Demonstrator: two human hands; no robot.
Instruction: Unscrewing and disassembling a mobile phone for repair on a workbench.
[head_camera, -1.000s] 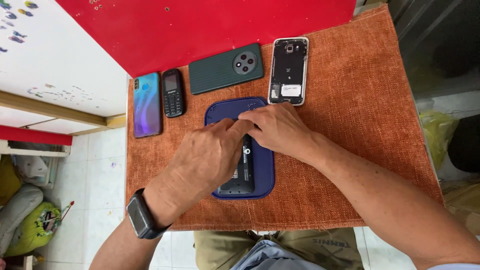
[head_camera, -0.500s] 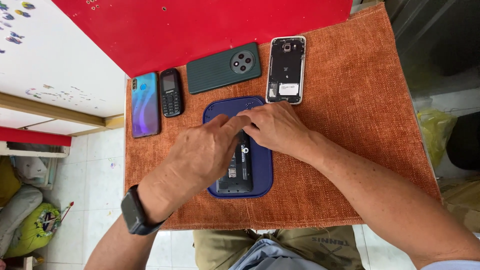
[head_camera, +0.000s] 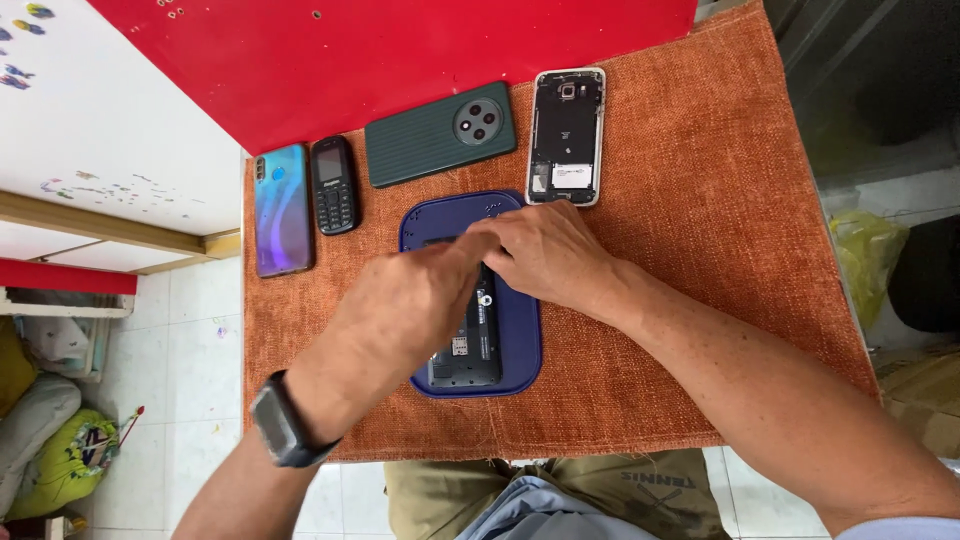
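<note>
Your left hand (head_camera: 400, 305) and right hand (head_camera: 545, 250) meet over the opened phone (head_camera: 470, 345) that lies in the blue tray (head_camera: 520, 350), at the middle of the tabletop (head_camera: 700, 250), nearer its near edge. The phone lies face down with its back removed, so its inner parts face up to you; the tray's raised rim looks suited to keep small parts from rolling off onto the orange woven cloth (head_camera: 720, 180) that covers the tabletop. Your left forefinger stretches toward the phone's upper end while the rest of that hand lies across its body, which seems to pin it flat. Your right fingers (head_camera: 500, 240) curl in narrow at the same upper end, tips close together and touching the phone; whether they pinch a small part there I cannot tell, as your own hands hide the spot. A dark watch (head_camera: 283, 425) sits on your left wrist.

Along the far edge, out of your hands' way, lies a row: a blue-violet smartphone (head_camera: 282, 208) at the left, just beside it a small black keypad phone (head_camera: 334, 185), then a dark green phone with a round camera ring (head_camera: 441, 133), tilted, and at the right a second backless phone (head_camera: 566, 135), just beyond your right knuckles
</note>
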